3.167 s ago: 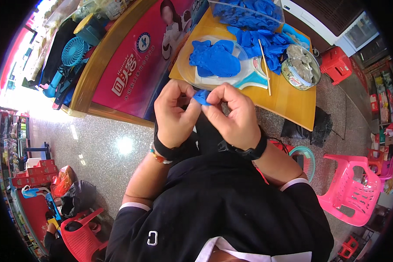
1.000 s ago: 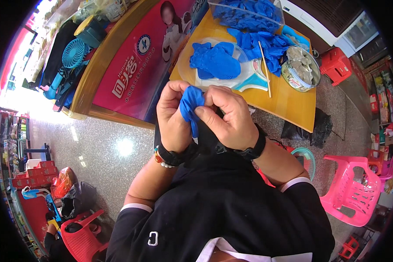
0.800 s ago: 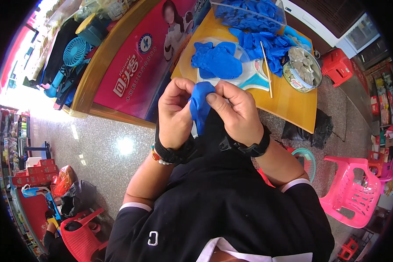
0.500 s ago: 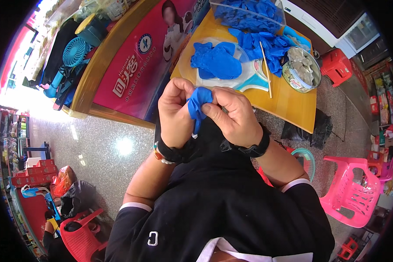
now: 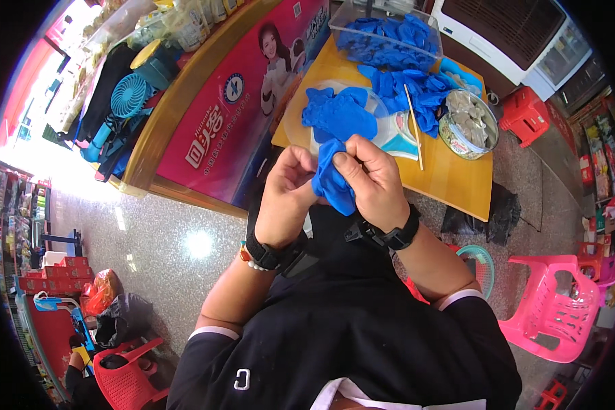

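Between my hands, over the near edge of the table, is a soft blue cloth piece (image 5: pixel 333 183), bunched at the top and hanging down. My right hand (image 5: pixel 376 184) pinches its upper edge between thumb and fingers. On the other side, my left hand (image 5: pixel 285 198) is closed with its fingertips at the cloth's left edge; part of its grip is hidden. Just beyond lie several flat blue pieces (image 5: pixel 342 113) of like material on a round clear plastic lid (image 5: pixel 299 126). A thin wooden stick (image 5: pixel 414 130) rests to their right.
The yellow wooden table (image 5: pixel 451 181) also carries a clear bin (image 5: pixel 389 58) of blue pieces, a loose blue heap (image 5: pixel 417 92) and a round tin (image 5: pixel 468 126) with greyish contents. A counter (image 5: pixel 215 123) stands left. Pink plastic chair (image 5: pixel 553 307) at right.
The blue cloth has been turned and opened out, hanging wider and lower. My right hand has shifted its pinch to the top edge. The view has tilted slightly.
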A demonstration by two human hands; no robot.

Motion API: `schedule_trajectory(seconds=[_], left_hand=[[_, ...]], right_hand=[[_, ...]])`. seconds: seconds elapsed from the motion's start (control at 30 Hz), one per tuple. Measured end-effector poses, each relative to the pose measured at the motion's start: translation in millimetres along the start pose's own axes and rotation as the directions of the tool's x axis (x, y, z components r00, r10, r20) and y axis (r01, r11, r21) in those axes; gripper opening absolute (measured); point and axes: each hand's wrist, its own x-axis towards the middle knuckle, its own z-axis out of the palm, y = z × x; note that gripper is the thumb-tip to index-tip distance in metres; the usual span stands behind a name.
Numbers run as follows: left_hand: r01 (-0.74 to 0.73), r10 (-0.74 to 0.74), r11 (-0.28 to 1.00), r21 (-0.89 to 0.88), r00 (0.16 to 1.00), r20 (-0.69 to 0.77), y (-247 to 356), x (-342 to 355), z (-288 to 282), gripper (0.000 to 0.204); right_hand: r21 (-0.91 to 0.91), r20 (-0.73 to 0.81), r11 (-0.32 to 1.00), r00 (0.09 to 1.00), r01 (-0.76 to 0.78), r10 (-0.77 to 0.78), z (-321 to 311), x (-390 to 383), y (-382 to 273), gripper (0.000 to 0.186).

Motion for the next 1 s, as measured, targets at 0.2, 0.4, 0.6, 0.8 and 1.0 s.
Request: schedule_trajectory(seconds=[0.2,0.4,0.6,0.8,1.0], left_hand=[[-0.145,0.098,0.939,0.312,0.982,0.161,1.2,-15.5,1.7,0.015],[-0.210,-0.047,0.842,0.498,0.889,0.455,10.4,-25.0,0.1,0.017],[0.070,-0.251,0.927,0.369,0.847,0.469,16.6,-29.8,6.8,0.026],[-0.305,0.034,0.758,0.576,0.901,0.432,11.2,-30.5,3.3,0.026],[-0.355,0.350,0.795,0.493,0.931,0.105,10.9,-28.3,10.1,0.022]], right_hand=[[0.097,-0.082,0.990,0.990,-0.104,0.112,-5.6,-2.3,-7.1,0.024],[0.109,0.026,0.980,0.986,-0.168,0.166,2.5,-12.4,-9.9,0.024],[0.091,0.150,0.982,0.977,-0.167,0.152,3.5,-15.2,-13.4,0.020],[0.247,-0.067,0.937,0.960,-0.247,0.271,14.0,-18.3,-23.2,0.018],[0.268,0.080,0.917,0.955,-0.297,0.286,11.2,-26.8,-28.8,0.015]])
